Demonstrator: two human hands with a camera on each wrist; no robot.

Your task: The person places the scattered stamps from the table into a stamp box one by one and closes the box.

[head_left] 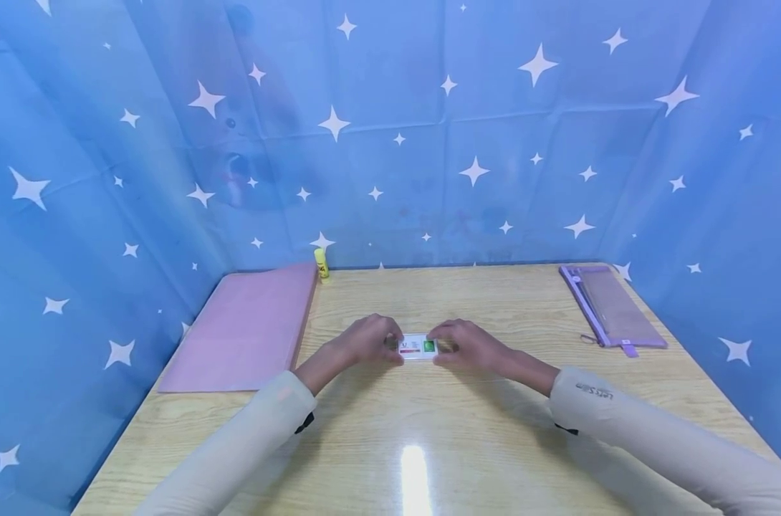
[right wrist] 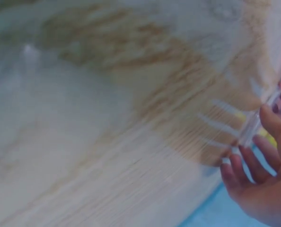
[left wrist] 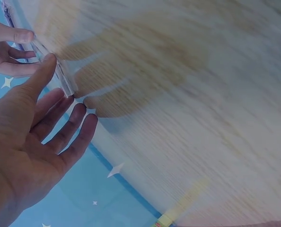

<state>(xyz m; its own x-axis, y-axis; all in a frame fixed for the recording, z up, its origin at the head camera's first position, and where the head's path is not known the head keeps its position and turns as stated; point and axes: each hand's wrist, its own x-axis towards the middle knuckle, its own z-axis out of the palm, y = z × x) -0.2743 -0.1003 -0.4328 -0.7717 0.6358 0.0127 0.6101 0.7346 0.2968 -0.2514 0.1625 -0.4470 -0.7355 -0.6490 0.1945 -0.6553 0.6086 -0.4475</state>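
A small flat rectangular clear plastic card holder is held level over the middle of the table. Its face shows white with red print and a green square. My left hand pinches its left end between thumb and fingers, and my right hand grips the right end the same way. From the left wrist, the holder appears edge-on as a thin clear slab. In the right wrist view, its clear edge runs between thumb and fingertips.
Pink folder lies at the left of the wooden table. Behind its far corner stands a yellow glue stick. At the far right is a purple mesh zip pouch. A blue star-patterned curtain hangs around the back and sides.
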